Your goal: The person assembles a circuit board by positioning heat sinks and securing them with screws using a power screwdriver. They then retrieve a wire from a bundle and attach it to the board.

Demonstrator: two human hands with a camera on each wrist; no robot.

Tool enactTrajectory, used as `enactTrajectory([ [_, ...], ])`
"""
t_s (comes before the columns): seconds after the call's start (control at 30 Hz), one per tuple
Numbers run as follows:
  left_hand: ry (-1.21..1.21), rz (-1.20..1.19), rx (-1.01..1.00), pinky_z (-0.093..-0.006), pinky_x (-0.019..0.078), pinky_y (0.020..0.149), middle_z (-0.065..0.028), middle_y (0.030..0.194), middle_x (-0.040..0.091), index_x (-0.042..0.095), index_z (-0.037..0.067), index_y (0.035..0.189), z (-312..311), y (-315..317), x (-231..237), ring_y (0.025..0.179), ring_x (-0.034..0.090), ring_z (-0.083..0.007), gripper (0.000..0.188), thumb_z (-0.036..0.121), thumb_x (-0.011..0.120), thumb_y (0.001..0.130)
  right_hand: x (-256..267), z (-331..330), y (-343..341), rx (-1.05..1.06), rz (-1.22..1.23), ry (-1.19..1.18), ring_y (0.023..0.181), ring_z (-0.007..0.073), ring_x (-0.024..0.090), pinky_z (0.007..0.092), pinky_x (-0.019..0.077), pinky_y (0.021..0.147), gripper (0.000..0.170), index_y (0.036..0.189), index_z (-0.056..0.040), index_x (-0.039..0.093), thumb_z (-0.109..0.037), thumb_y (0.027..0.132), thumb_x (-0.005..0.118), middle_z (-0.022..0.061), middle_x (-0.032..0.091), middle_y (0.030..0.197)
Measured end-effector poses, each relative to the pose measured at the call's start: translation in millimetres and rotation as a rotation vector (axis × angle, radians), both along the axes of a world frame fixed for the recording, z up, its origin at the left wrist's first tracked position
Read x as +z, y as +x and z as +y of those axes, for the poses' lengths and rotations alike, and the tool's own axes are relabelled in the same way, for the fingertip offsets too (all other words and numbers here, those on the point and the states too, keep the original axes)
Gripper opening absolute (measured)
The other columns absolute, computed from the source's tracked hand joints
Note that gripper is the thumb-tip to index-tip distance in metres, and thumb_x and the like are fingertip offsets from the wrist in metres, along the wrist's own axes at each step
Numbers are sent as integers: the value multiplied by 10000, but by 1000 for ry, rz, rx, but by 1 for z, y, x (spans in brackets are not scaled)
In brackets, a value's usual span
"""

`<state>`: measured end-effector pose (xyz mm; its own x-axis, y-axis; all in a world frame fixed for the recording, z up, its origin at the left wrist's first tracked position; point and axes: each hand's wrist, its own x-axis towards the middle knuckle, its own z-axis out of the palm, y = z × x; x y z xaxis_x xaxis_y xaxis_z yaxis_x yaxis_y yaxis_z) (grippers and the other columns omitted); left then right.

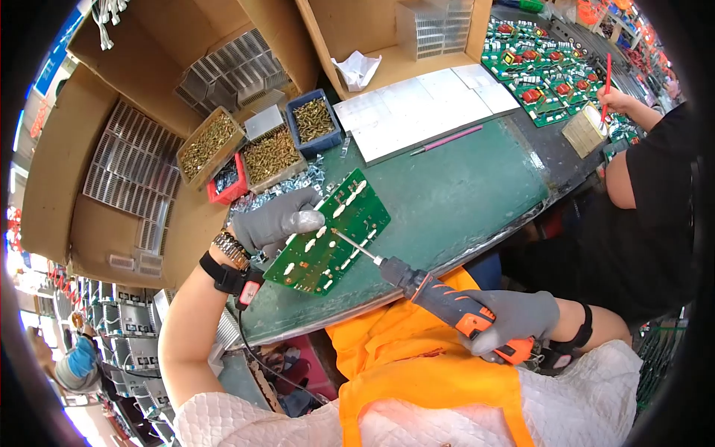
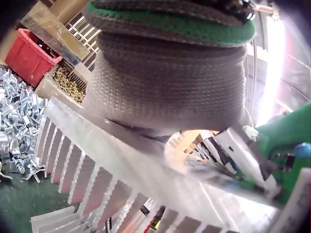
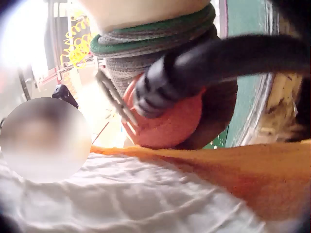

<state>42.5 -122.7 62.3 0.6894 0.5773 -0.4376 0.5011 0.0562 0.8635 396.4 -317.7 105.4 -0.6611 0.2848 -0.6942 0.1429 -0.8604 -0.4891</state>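
Observation:
A grey-gloved left hand (image 1: 269, 220) grips a green circuit board (image 1: 356, 212) at its left edge, thumb over the face, tilted above the table. In the left wrist view, a finned metal heat sink (image 2: 104, 138) lies right below the glove (image 2: 165, 82), beside the board's green edge. The right hand (image 1: 521, 319), also gloved, holds an orange and black electric screwdriver (image 1: 439, 298) by its rear body. Its bit (image 1: 357, 246) points at the board, with the tip right at the board's face. The right wrist view shows the screwdriver's orange end (image 3: 172, 128) and black cord (image 3: 243, 54).
Bins of brass-coloured screws (image 1: 269, 156) and a red bin (image 1: 228, 181) stand behind the left hand, near loose metal clips (image 1: 302, 179). Cardboard boxes (image 1: 56, 160) hold heat sinks. White plates (image 1: 417, 112) and a pink pen (image 1: 447, 140) lie farther back. Another person (image 1: 633, 201) works at right.

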Motion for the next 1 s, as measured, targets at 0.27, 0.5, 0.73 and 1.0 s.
enactTrajectory([
  [0.27, -33, -33, 38, -282, 459, 586, -56, 844, 540, 543, 15, 986, -2, 4, 1, 746, 526, -118, 626, 576, 677, 741, 22, 2, -16, 76, -101, 0, 587, 153, 597, 287, 518, 533, 593, 1171, -67, 398, -195, 750, 796, 65, 546, 802],
  [0.5, 56, -16, -3, -289, 442, 602, -49, 836, 530, 541, 17, 951, -1, 4, 2, 754, 498, -114, 577, 554, 659, 777, 33, 0, -24, 7, -147, 0, 587, 151, 589, 299, 518, 546, 516, 1125, -79, 413, -78, 730, 747, 60, 557, 733],
  [0.73, 38, -35, 25, -290, 438, 639, -40, 815, 531, 539, 34, 921, -1, 0, -7, 753, 490, -117, 550, 558, 641, 791, 33, -3, -28, 30, -184, 30, 587, 163, 596, 306, 527, 550, 489, 1091, -83, 438, -111, 728, 764, 62, 563, 730],
  [1.0, 98, -15, 5, -304, 440, 649, -51, 820, 536, 549, 21, 929, -1, 0, -6, 753, 495, -131, 552, 550, 632, 797, 33, -4, -29, 21, -134, -22, 566, 168, 595, 303, 521, 545, 424, 1045, -80, 439, -140, 756, 743, 68, 569, 698],
])
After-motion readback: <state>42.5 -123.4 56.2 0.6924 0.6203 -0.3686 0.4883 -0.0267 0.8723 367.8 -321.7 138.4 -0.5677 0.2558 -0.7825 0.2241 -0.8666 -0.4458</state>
